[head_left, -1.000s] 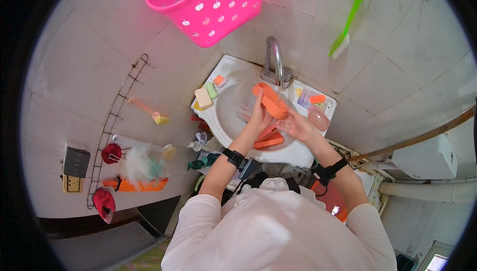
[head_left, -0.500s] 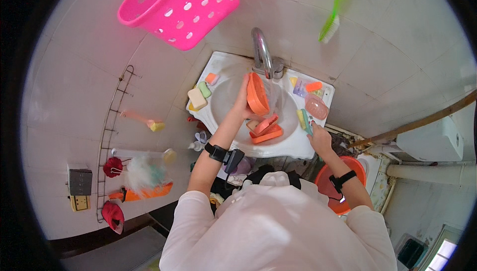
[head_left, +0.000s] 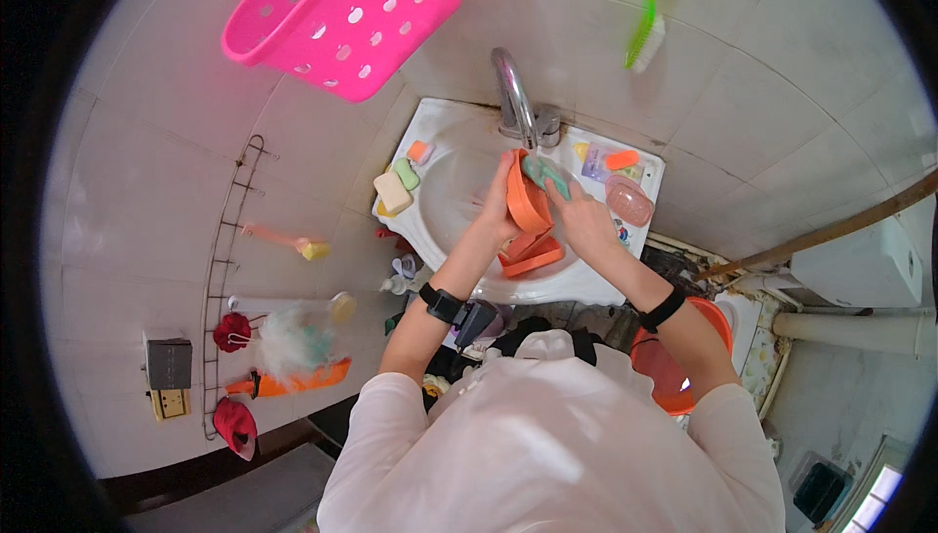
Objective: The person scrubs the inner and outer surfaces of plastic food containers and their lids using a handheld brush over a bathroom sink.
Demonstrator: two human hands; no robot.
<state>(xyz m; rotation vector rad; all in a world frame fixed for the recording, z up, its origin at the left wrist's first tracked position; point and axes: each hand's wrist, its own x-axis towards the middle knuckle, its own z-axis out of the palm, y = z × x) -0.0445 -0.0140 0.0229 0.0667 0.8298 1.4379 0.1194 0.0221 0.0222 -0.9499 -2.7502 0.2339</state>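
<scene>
Over the white washbasin (head_left: 576, 289), my left hand (head_left: 496, 211) is closed round an orange soap dish (head_left: 530, 209), tilted on its side below the chrome tap (head_left: 514, 93). My right hand (head_left: 588, 225) grips a green scrubbing brush (head_left: 545, 175), its head at the dish's upper end. The brush's bristles are hidden against the dish. Another orange dish (head_left: 537, 257) lies in the bowl just under my hands, with other pieces partly covered by the held dish.
Soap bars (head_left: 393, 192) sit on the basin's left ledge. On its right ledge are a clear pink soap dish (head_left: 630, 203) and a small orange piece (head_left: 621, 159). A pink basket (head_left: 376, 30) and a green brush (head_left: 647, 40) hang on the wall. An orange-red bucket (head_left: 718, 323) stands at lower right.
My right hand has brought the green brush from the basin's right edge leftward and up to the orange dish. My left hand has shifted slightly right with the dish.
</scene>
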